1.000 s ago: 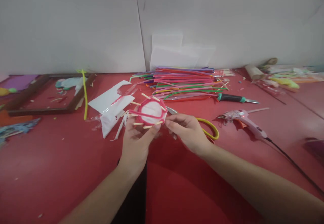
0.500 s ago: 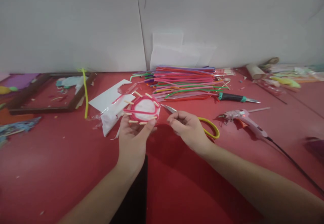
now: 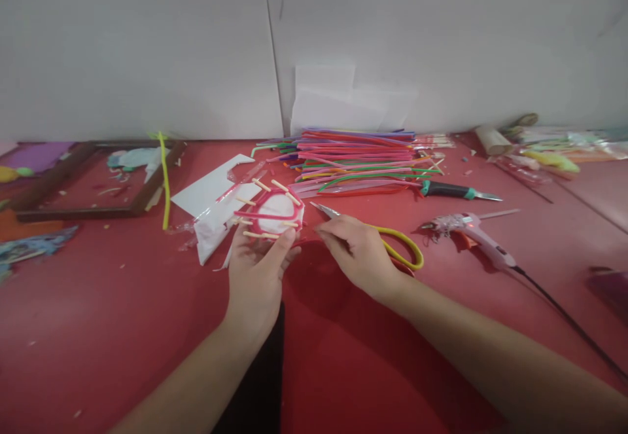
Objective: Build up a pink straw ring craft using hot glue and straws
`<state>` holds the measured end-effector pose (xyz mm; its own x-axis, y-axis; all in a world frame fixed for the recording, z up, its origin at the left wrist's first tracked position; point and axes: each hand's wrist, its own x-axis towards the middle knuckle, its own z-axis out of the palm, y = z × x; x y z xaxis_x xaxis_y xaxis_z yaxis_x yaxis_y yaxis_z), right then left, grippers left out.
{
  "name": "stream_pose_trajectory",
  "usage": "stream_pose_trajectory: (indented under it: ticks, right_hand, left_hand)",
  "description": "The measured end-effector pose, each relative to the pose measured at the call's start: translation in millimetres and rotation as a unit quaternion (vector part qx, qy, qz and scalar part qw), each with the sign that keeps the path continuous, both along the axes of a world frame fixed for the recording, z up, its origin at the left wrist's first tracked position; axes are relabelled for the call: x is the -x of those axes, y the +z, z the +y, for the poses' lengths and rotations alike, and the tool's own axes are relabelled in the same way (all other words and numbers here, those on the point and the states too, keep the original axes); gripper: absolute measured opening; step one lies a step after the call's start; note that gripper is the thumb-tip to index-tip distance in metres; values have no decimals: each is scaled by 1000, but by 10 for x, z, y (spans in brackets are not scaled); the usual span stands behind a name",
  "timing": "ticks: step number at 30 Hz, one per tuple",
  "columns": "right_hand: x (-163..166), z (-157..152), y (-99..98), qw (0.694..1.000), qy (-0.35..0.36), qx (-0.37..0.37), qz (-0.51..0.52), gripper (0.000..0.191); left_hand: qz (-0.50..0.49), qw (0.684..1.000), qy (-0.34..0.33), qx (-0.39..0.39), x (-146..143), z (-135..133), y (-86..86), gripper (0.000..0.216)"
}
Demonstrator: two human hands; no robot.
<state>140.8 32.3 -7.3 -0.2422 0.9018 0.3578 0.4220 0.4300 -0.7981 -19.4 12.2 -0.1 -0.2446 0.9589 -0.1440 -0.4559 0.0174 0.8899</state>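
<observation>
My left hand [image 3: 258, 270] grips a small round craft piece [image 3: 277, 210], with a white middle, pink pipe-cleaner edging and several short pale sticks set around it. The thumb presses on its near rim. To the right, my right hand [image 3: 360, 254] is held with fingers bent and pinched together; what is between the fingertips, if anything, cannot be made out. Beneath and behind that hand lie scissors [image 3: 409, 247] with yellow handles, their blades pointing left and partly covered by the hand.
Behind the hands lies a pile of coloured pipe cleaners [image 3: 358, 162]. A craft knife [image 3: 458, 190] and a pink glue gun [image 3: 483, 237] with a trailing cord lie to the right. White paper [image 3: 209, 188], a yellow pipe cleaner [image 3: 165, 185] and a brown frame [image 3: 78, 213] are left.
The craft piece in my left hand has tilted and shifted slightly left. My right hand has moved a little left, with its fingers curled further down.
</observation>
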Motion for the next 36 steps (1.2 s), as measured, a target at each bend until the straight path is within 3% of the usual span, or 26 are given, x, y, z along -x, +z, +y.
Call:
stream_pose_trajectory:
  ticks: [6, 12, 16, 19, 21, 24, 26, 29, 32, 36]
  right_hand:
    - [-33, 34, -153, 1000, -11, -17, -12, 23]
    - [-20, 14, -101, 999, -42, 7, 13, 16]
    - [-13, 24, -43, 998, -59, 3, -19, 39]
    - [-28, 57, 16, 999, -37, -19, -9, 6]
    - [-56, 52, 81, 999, -42, -10, 16, 20]
    - [-138, -42, 173, 996, -84, -18, 27, 8]
    - [-211, -148, 188, 995, -83, -53, 8, 23]
    - [-302, -291, 123, 993, -37, -113, -4, 4]
    - [-335, -351, 44, 985, 6, -174, -17, 34]
    - [-343, -345, 46, 977, 26, -210, -37, 43]
  left_hand:
    - [4, 1000, 8, -5, 1, -13, -15, 37]
    - [10, 1000, -1, -16, 4, -20, -15, 36]
    - [34, 999, -6, -30, -1, -33, -22, 39]
    - [56, 997, -16, -47, -28, -53, -17, 40]
    - [60, 996, -27, -54, -53, -69, -11, 49]
    - [56, 996, -35, -52, -80, -94, -19, 68]
    - [58, 996, -33, -53, -87, -108, -37, 75]
    - [70, 994, -49, -69, -96, -131, -53, 77]
    - [63, 991, -93, -76, -111, -167, -31, 74]
    - [6, 984, -171, -55, -93, -228, 24, 75]
